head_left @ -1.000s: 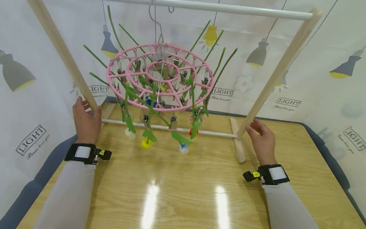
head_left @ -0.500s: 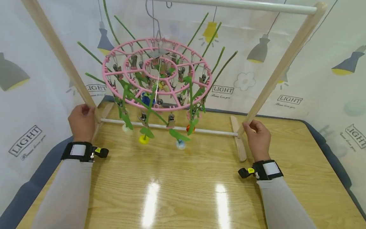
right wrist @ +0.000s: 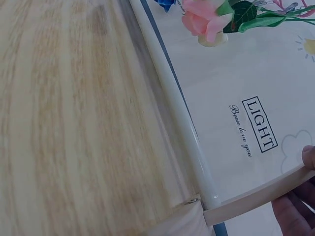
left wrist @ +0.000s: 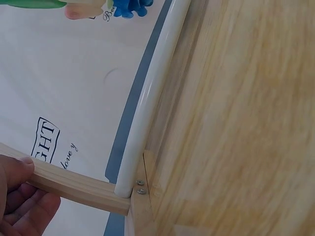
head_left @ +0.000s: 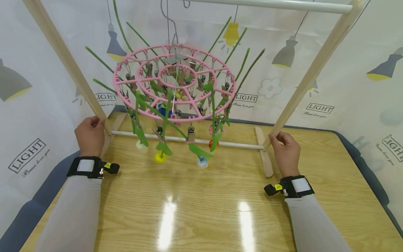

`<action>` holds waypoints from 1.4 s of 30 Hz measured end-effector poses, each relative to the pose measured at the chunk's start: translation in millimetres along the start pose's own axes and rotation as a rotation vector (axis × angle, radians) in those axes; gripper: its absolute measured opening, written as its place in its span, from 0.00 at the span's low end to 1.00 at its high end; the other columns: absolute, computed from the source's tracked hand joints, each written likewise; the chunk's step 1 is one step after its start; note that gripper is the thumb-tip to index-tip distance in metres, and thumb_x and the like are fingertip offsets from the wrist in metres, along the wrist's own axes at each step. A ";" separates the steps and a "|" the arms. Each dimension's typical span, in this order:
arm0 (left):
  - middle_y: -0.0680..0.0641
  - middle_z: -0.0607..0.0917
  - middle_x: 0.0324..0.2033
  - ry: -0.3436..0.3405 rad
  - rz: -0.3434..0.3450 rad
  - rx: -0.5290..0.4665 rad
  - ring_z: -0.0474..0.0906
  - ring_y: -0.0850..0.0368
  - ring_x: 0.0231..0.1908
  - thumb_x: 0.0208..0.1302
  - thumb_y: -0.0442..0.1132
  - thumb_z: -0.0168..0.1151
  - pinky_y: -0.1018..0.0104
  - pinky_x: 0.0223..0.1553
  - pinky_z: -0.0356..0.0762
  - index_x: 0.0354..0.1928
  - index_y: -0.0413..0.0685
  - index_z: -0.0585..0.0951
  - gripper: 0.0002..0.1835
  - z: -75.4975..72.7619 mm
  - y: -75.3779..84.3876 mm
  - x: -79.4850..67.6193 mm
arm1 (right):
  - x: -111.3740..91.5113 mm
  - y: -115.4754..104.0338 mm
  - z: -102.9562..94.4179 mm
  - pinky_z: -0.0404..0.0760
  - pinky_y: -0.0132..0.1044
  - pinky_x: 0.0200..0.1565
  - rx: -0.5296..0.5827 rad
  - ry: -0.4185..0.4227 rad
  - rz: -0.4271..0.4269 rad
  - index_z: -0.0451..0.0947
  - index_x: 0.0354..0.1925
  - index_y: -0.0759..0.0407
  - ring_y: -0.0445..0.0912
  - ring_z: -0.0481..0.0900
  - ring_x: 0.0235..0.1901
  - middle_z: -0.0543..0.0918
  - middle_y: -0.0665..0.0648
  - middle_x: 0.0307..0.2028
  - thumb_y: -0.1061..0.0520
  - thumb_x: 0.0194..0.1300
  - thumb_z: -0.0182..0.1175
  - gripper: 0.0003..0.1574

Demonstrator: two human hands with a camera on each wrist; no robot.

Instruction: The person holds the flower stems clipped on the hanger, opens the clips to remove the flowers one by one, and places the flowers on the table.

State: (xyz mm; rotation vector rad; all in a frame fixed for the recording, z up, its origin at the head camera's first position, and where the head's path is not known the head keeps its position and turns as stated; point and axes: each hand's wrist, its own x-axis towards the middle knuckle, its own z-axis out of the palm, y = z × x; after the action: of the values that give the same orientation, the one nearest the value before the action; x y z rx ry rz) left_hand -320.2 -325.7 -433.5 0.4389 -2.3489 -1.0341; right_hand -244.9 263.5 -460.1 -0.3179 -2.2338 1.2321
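Observation:
My left hand pinches the lower left post of a wooden rack between thumb and fingers; the left wrist view shows the thumb on top of the wood and fingers beneath. On the other side my right hand pinches the right post just above its foot. From the white top rail a pink round clip hanger hangs by its metal hook. Several artificial flowers dangle head down from its clips, among them a yellow flower and a pink rose.
A white lower rail joins the two feet behind the flowers. The rack stands on a wood-grain table with glare spots near the front. Behind it, a white backdrop printed with lamps meets a dark blue edge.
My left hand has dropped lower along the left post and its fingers have drawn in. The right hand's thumb and fingers have closed on the right post. The hanger has swayed slightly.

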 end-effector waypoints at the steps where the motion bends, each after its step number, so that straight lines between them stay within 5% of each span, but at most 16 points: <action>1: 0.41 0.83 0.47 -0.006 -0.005 0.004 0.78 0.55 0.40 0.67 0.55 0.50 0.63 0.39 0.79 0.55 0.44 0.77 0.25 -0.3 -0.2 -0.5 | -0.6 -0.3 -1.1 0.79 0.32 0.40 -0.004 0.000 0.003 0.82 0.46 0.50 0.37 0.76 0.44 0.83 0.53 0.40 0.36 0.59 0.59 0.25; 14: 0.41 0.83 0.46 -0.064 -0.030 -0.002 0.77 0.54 0.40 0.67 0.55 0.50 0.65 0.37 0.77 0.55 0.44 0.78 0.25 -4.6 1.5 -10.4 | -5.6 -4.1 -16.6 0.75 0.25 0.34 -0.034 -0.013 0.001 0.82 0.45 0.50 0.38 0.76 0.43 0.83 0.53 0.39 0.37 0.59 0.59 0.24; 27: 0.41 0.83 0.47 -0.086 -0.023 -0.021 0.78 0.53 0.41 0.66 0.57 0.50 0.56 0.42 0.78 0.56 0.45 0.77 0.27 -1.3 8.8 -19.0 | -5.9 -2.7 -26.6 0.73 0.25 0.32 -0.052 0.015 -0.002 0.82 0.44 0.52 0.39 0.77 0.42 0.83 0.55 0.38 0.38 0.60 0.59 0.23; 42: 0.39 0.84 0.45 -0.128 0.036 -0.019 0.78 0.50 0.40 0.66 0.55 0.53 0.52 0.42 0.78 0.54 0.44 0.78 0.25 -3.4 4.9 -16.8 | -25.6 -13.2 -40.0 0.74 0.28 0.35 -0.127 0.015 0.100 0.81 0.47 0.50 0.40 0.76 0.44 0.82 0.53 0.41 0.35 0.60 0.56 0.27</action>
State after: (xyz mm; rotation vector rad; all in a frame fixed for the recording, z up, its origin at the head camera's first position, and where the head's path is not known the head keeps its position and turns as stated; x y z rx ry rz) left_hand -305.0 -316.3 -433.6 0.3304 -2.4477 -1.0956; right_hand -200.1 272.6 -441.5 -0.4919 -2.3127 1.1362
